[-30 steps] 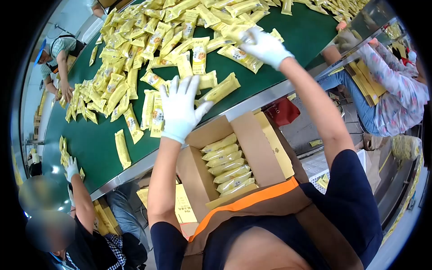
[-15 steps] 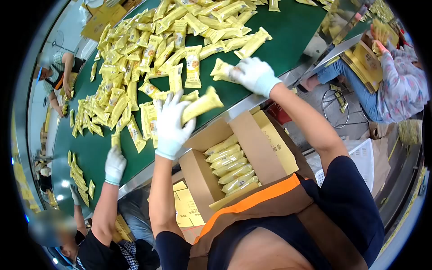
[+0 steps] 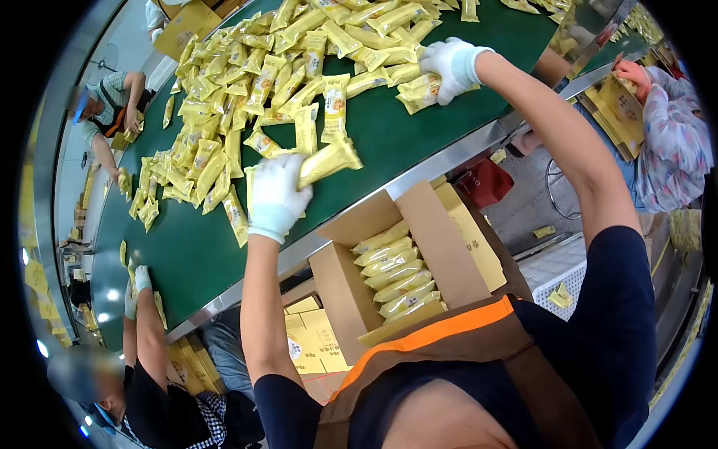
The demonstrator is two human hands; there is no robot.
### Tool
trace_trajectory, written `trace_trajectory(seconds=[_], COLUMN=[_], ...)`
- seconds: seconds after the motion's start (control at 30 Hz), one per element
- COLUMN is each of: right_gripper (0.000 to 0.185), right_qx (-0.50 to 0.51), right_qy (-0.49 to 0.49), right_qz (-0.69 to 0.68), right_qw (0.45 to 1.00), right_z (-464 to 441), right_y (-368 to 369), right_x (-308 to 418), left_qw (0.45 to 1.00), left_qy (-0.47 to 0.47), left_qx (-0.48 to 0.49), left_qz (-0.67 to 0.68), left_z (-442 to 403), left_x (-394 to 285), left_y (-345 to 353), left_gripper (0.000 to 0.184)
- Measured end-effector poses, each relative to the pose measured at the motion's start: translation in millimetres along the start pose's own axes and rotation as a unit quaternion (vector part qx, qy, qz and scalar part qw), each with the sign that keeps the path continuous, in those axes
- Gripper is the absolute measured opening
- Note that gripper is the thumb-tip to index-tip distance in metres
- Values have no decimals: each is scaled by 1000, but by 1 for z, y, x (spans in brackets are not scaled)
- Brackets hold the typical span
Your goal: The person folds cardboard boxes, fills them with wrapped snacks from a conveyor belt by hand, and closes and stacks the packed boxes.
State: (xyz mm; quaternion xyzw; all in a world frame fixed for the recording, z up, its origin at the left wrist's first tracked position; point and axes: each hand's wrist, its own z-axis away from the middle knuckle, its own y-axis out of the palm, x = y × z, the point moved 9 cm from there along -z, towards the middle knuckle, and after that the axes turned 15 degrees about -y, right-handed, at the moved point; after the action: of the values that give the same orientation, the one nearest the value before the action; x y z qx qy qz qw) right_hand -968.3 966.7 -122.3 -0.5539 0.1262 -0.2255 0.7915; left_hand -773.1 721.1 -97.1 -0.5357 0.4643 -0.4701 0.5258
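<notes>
My left hand (image 3: 280,193), in a white glove, is closed on a yellow packet (image 3: 329,162) that sticks out to its right over the green table (image 3: 217,262). Farther right, my right hand (image 3: 453,69), also gloved, has its fingers curled down on another yellow packet (image 3: 420,93) lying on the green surface. A large pile of yellow packets (image 3: 224,97) spreads beyond both hands. Close to my body stands an open cardboard box (image 3: 346,288) with a row of several yellow packets (image 3: 400,278) inside.
A co-worker (image 3: 142,374) reaches over the table's edge at lower left. Another person (image 3: 112,105) works across at upper left, and a third (image 3: 669,142) holds cardboard at right. A white basket (image 3: 557,273), a red bag (image 3: 485,182) and flat cartons (image 3: 313,340) lie near the box.
My right hand has moved up and right onto another packet. My left hand has closed on the packet beside it. The nearby co-worker's arm has drawn back to the left.
</notes>
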Motion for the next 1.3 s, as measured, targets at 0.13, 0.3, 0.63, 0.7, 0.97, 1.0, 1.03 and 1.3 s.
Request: trace_trajectory(seconds=[0.13,0.3,0.63,0.7,0.97,1.0,1.03,1.3], right_gripper=[68,67,77,85,100,102,105,81], right_qx=[34,-202,-203,-132,-175,-213,-231,-88], right_qy=[20,-8,-88,-56,53,46,57,0], right_qz=[-194,-164,-114,-130,-274,-304,-287,-182], right_qw=[980,966,969,981,944,927,928,979], right_z=[2,42,31,25,-9,-20,-27,-28], right_y=[27,39,35,38,3,5,7,11], right_x=[5,32,65,62,-9,-29,-38,10], left_qw=[993,999,995,993,965,942,848,948], left_qy=[-13,-15,-36,-39,-86,-104,-190,-162], left_qx=[121,31,94,99,72,21,81,22], left_qz=[2,-11,19,48,238,319,488,274], left_z=[12,24,12,16,8,-1,-16,-50], left_x=[-13,-4,-9,-10,7,19,21,1], left_y=[44,46,45,40,22,19,8,48], left_gripper=[52,56,63,63,66,67,67,68])
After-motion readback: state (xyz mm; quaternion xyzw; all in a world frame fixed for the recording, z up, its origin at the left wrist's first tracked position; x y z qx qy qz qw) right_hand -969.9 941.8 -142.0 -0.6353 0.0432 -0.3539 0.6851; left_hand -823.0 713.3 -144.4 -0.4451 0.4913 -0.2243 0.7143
